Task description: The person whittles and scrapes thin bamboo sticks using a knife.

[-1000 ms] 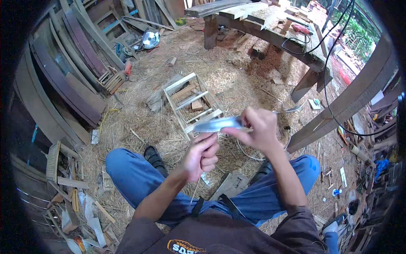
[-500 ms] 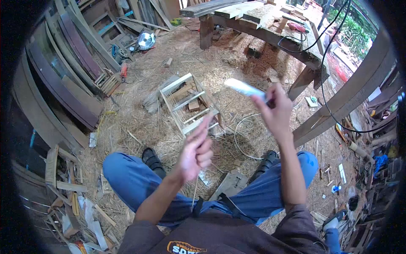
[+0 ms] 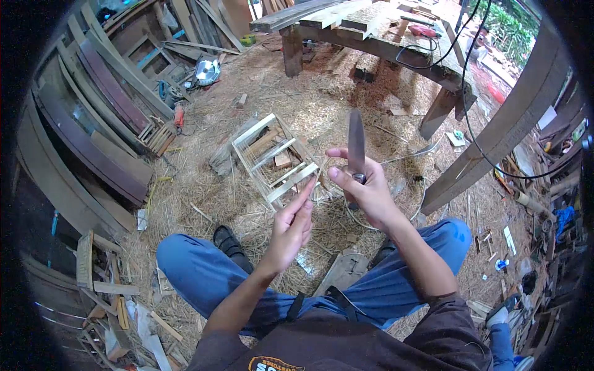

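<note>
A knife (image 3: 356, 143) with a broad dark blade points away from me, its blade upright in the view. My right hand (image 3: 373, 196) is closed on its handle, with some fingers partly lifted on the blade's left side. To the left and a little nearer to me, my left hand (image 3: 291, 230) has its fingers pressed together, pointing up and right; whether a thin piece is pinched in them I cannot make out. Beyond the left fingertips lies a small frame of pale wood slats (image 3: 283, 146) on the shavings-covered ground.
A heavy wooden workbench (image 3: 377, 44) with a red power tool (image 3: 422, 30) stands at the back right. Boards (image 3: 111, 86) lean at the left near a circular saw (image 3: 206, 72). A thick post (image 3: 495, 133) and hanging black cable (image 3: 465, 93) are at my right.
The knife has swung from pointing left to pointing away from me, and my right hand has moved down and left. My left hand has shifted slightly right.
</note>
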The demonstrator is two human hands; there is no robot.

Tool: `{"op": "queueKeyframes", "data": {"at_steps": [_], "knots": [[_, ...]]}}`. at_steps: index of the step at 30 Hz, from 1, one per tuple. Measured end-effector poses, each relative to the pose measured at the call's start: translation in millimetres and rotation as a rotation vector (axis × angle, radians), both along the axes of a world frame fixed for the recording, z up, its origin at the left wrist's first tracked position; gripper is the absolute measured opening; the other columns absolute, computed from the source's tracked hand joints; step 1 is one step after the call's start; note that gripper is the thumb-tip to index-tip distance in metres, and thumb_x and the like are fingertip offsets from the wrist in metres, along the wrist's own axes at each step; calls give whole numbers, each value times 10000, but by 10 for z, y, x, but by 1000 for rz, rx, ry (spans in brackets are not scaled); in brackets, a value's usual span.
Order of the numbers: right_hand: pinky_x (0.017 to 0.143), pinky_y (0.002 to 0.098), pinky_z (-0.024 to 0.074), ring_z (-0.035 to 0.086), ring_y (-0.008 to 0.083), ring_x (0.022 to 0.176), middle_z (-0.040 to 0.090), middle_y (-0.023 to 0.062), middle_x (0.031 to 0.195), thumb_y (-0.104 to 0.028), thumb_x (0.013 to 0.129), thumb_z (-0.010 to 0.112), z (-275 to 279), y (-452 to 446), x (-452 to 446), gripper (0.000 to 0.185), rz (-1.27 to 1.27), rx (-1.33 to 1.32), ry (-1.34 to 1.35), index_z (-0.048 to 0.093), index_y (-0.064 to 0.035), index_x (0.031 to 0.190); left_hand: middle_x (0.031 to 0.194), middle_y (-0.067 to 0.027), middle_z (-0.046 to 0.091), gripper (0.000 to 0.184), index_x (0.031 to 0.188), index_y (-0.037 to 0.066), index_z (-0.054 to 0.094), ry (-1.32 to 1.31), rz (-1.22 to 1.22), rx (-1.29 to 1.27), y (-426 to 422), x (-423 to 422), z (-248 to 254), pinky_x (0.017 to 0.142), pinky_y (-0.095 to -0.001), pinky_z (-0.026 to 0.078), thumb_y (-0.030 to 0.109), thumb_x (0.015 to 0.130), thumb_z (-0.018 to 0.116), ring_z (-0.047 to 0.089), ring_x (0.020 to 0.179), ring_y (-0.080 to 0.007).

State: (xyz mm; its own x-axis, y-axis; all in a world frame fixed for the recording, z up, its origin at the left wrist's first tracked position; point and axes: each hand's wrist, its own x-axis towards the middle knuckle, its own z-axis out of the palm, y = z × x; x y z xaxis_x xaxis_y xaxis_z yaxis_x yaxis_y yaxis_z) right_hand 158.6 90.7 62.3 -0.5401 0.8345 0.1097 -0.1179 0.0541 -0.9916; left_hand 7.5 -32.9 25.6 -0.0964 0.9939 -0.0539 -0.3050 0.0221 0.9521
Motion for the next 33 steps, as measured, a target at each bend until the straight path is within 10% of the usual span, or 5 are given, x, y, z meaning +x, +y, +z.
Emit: {"op": "queueKeyframes", "data": {"at_steps": [26,33], "knots": [[543,230,337,406,34,616,538,-56,685,-83,922,735,-192,21,-43,95,-215,489,-97,690,-20,977,699,70,328,568,1621,150,211,-11,-155,-17,-62,85,28,480,-203,302,206,1101,433,317,545,-27],[586,295,492,697,160,695,707,121,794,-38,907,700,-325,49,-108,130,-203,651,-103,646,-27,1025,685,59,344,559,1613,142,228,-110,-79,-83,-68,68,-20,456,-207,294,252,1102,426,308,508,-38]]}}
